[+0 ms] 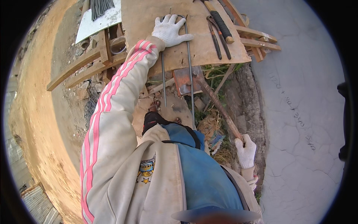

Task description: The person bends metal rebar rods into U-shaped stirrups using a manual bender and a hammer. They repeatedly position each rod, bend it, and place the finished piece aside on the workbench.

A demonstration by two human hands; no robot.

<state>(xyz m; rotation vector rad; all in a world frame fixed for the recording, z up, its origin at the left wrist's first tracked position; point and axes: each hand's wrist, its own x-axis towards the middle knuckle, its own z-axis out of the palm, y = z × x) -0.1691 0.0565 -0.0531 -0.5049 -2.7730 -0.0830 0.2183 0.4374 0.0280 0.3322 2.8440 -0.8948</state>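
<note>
My left hand, in a white knit glove, lies flat with its fingers spread over the bent end of a U-shaped steel rod. The rod rests on a plywood board. Its two legs run back past the board's near edge towards me, the right leg reaching further. Low at the right, my gloved right hand is closed around the end of a rusty metal bar. The bar's far end meets a steel plate with studs below the board's near edge. How they join is unclear.
Nippers and a tool with a tape-wrapped wooden handle lie at the board's right. Steel rods lie on a white panel. Timber beams jut out left. A cracked grey wall bounds the right side; wire lies on the ground.
</note>
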